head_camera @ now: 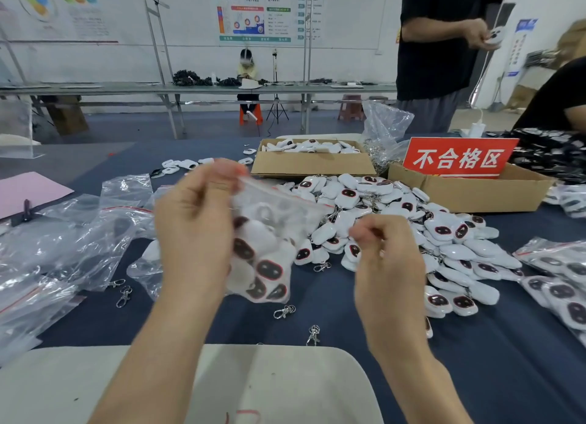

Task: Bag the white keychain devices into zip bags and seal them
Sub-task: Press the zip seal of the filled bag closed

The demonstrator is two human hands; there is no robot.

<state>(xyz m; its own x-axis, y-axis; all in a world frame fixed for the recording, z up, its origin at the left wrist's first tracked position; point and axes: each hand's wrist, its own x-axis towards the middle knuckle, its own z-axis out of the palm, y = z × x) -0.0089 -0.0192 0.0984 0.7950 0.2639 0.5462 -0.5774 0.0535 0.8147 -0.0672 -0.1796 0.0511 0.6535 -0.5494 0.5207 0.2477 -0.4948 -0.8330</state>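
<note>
My left hand point(196, 220) pinches the top left corner of a clear zip bag point(269, 233) with a red seal strip, held above the blue table. Several white keychain devices with dark faces fill the bag's lower half. My right hand point(387, 252) hovers just right of the bag with its fingers curled together; it is blurred and nothing shows between them. It is apart from the bag's right corner. Behind and right of my hands, a large pile of loose white devices point(444, 233) lies on the table.
Empty zip bags point(63, 233) lie at the left and filled bags point(558, 274) at the right edge. Two cardboard boxes point(314, 165) point(469, 192) stand behind the pile, one with a red sign point(459, 157). Loose metal clasps point(283, 311) are scattered near me. A person point(437, 43) stands at the far right.
</note>
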